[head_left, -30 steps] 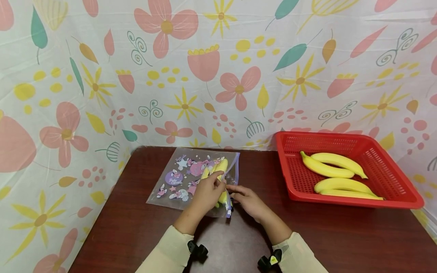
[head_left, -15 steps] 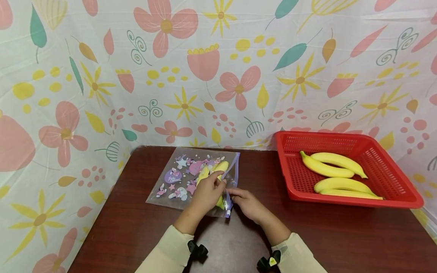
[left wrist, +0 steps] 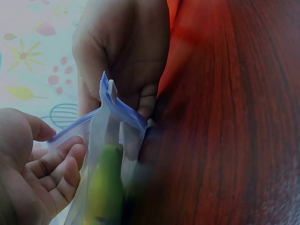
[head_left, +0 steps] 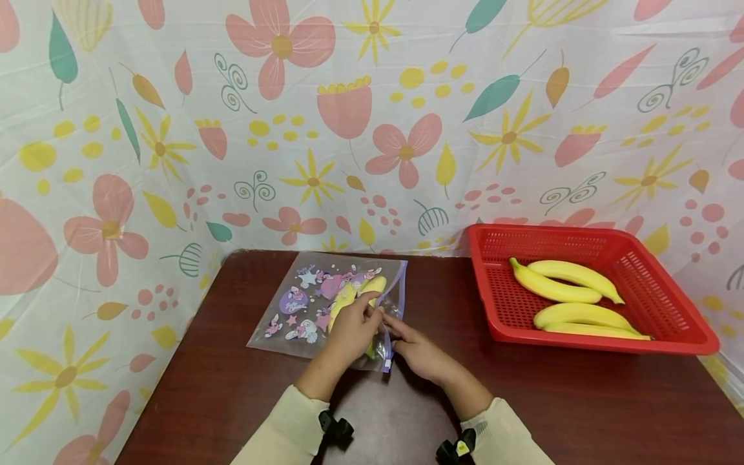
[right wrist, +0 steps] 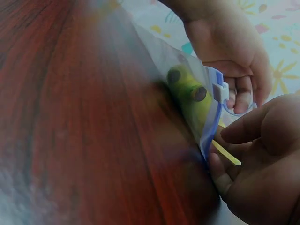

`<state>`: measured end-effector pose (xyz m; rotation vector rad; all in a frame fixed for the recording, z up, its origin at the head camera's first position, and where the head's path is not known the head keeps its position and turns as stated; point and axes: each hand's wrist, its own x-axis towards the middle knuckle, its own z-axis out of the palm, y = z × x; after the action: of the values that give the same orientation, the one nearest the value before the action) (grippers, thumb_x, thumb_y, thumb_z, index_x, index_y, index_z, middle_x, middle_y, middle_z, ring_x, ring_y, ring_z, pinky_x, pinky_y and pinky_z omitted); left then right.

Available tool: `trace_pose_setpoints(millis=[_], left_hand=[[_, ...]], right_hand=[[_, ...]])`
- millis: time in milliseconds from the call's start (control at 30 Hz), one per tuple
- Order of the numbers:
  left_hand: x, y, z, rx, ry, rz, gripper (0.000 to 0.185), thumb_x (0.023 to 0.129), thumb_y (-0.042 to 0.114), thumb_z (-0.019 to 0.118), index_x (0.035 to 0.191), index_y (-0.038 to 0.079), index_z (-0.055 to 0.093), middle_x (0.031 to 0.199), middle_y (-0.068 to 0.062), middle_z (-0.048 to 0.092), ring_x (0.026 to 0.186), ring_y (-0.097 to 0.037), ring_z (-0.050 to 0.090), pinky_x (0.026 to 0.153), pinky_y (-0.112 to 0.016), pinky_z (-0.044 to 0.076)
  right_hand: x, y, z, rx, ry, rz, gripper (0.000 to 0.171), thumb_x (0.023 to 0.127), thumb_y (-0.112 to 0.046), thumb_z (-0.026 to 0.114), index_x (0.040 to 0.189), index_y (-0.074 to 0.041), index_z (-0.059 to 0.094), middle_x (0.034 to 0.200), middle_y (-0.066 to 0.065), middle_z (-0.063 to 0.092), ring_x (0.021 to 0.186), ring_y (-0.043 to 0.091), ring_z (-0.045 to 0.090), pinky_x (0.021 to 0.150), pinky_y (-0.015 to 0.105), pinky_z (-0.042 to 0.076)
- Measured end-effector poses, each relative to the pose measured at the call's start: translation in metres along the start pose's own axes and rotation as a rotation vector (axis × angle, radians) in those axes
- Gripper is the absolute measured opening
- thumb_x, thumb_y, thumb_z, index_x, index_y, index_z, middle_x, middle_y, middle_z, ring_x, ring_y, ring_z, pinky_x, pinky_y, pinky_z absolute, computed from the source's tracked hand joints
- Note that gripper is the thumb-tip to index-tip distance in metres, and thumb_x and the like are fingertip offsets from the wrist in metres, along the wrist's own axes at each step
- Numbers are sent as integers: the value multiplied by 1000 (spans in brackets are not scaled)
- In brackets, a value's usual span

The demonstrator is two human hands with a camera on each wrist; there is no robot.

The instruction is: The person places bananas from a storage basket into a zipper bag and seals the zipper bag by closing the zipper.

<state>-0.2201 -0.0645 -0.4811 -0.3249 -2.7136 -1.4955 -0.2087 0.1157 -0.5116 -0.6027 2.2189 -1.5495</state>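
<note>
On the dark wooden surface (head_left: 523,400), both hands pinch the clear cartoon-printed zip bag (head_left: 302,303) holding yellow bananas (head_left: 349,298): left hand (head_left: 349,332), right hand (head_left: 418,352). Only wrist views show its white slider (right wrist: 220,91). The right hand has edged closer.

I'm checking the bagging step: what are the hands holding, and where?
Both hold the zip bag at its blue zipper edge: left hand on the bag's side, right hand at the slider end.
</note>
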Motion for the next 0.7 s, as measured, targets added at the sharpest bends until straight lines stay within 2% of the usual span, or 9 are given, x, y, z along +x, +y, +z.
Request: trace_pose_setpoints(millis=[100, 267, 533, 700], left_hand=[[0, -2, 0, -27, -9, -11, 40, 103, 23, 54, 141, 11, 57, 81, 1, 69, 64, -7, 62, 57, -25, 50], [1, -5, 1, -56, -1, -32, 39, 102, 23, 54, 139, 10, 58, 77, 2, 67, 65, -8, 64, 59, -24, 50], [1, -4, 0, -45, 1, -31, 38, 102, 25, 54, 136, 10, 60, 76, 1, 67, 65, -10, 64, 57, -24, 48], [0, -3, 0, -41, 12, -38, 37, 102, 23, 54, 135, 9, 61, 77, 0, 68, 64, -10, 64, 58, -24, 49]], right_hand=[[1, 0, 2, -4, -10, -7, 66, 96, 6, 38, 159, -9, 29, 158, 21, 41, 145, 39, 39, 117, 56, 31], [1, -1, 5, 2, 1, -12, 64, 96, 7, 38, 159, -7, 30, 154, 21, 47, 143, 38, 42, 116, 57, 32], [0, -2, 4, -6, 31, -5, 59, 99, 4, 40, 156, -6, 35, 148, 21, 53, 139, 40, 48, 114, 52, 37], [-1, -2, 3, -11, 39, -19, 56, 99, 2, 41, 155, -5, 38, 145, 21, 56, 137, 40, 50, 111, 45, 41]])
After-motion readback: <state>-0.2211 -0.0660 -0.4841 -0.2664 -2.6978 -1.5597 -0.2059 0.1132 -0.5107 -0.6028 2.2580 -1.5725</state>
